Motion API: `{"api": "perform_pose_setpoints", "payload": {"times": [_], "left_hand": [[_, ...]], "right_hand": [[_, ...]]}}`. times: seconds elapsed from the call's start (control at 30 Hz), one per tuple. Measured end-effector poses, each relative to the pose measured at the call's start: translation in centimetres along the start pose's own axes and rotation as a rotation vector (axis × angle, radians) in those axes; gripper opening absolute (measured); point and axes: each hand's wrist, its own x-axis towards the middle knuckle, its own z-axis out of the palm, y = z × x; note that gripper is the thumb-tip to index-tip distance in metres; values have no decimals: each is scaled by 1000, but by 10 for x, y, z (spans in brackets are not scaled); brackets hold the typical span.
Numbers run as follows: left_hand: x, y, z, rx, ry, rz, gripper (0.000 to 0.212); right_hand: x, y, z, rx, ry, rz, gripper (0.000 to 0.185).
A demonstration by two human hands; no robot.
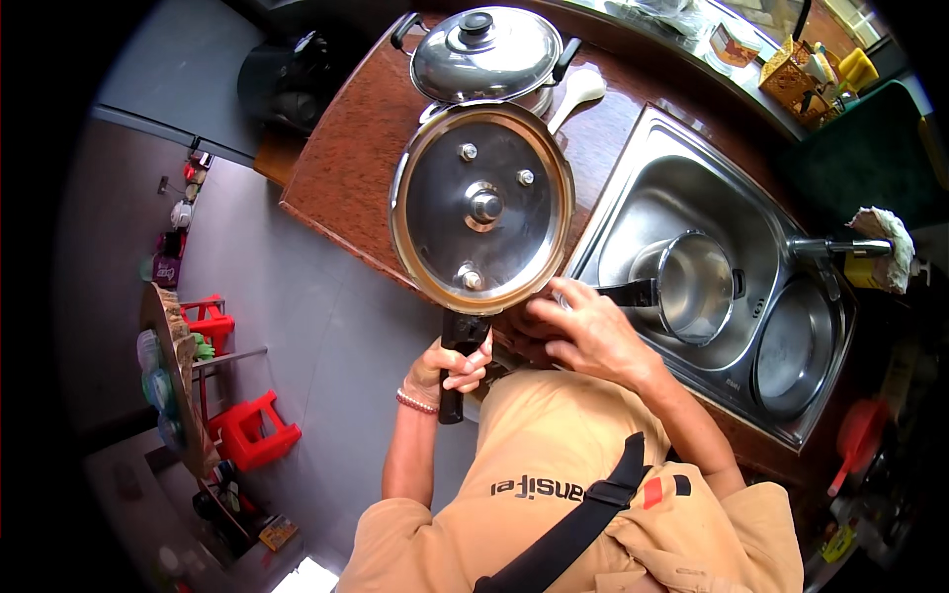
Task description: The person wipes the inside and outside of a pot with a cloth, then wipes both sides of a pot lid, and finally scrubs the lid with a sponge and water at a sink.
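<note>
My left hand grips the black handle of a round pressure cooker lid. The lid's underside faces me, showing a metal disc with a central knob, several small fittings and a brownish ring along the rim. My right hand is close to the lid's lower right edge, fingers apart; whether a fingertip touches the rim is unclear. To its right, a metal pot with a black handle sits tilted in the steel sink.
A lidded steel pot and a white spoon rest on the red-brown countertop. The faucet reaches over the sink, with a pale cloth at its far end. Red stools stand on the floor at left.
</note>
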Motion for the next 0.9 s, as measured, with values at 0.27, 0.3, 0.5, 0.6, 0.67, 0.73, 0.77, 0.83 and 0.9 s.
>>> {"api": "perform_pose_setpoints", "payload": {"times": [0.27,0.3,0.5,0.6,0.67,0.73,0.77,0.83,0.9], "left_hand": [[9,-16,16,143,66,-29,32],[10,-19,17,145,57,-33,32],[22,-28,27,211,137,-44,33],[26,-31,29,236,120,-32,33],[29,-30,30,253,114,-24,33],[32,-30,29,292,149,-17,33],[33,-30,29,291,147,-18,33],[35,-28,32,279,148,-7,33],[35,-28,33,293,151,-3,34]], "right_hand": [[70,4,-13,378,351,193,37],[76,5,-13,407,338,229,37],[74,17,-5,649,427,314,28],[76,25,4,875,547,392,16],[77,29,4,937,557,419,15],[78,31,5,1022,570,432,13],[78,31,5,1021,571,433,13],[77,31,5,998,641,416,13],[74,28,2,954,646,382,15]]}}
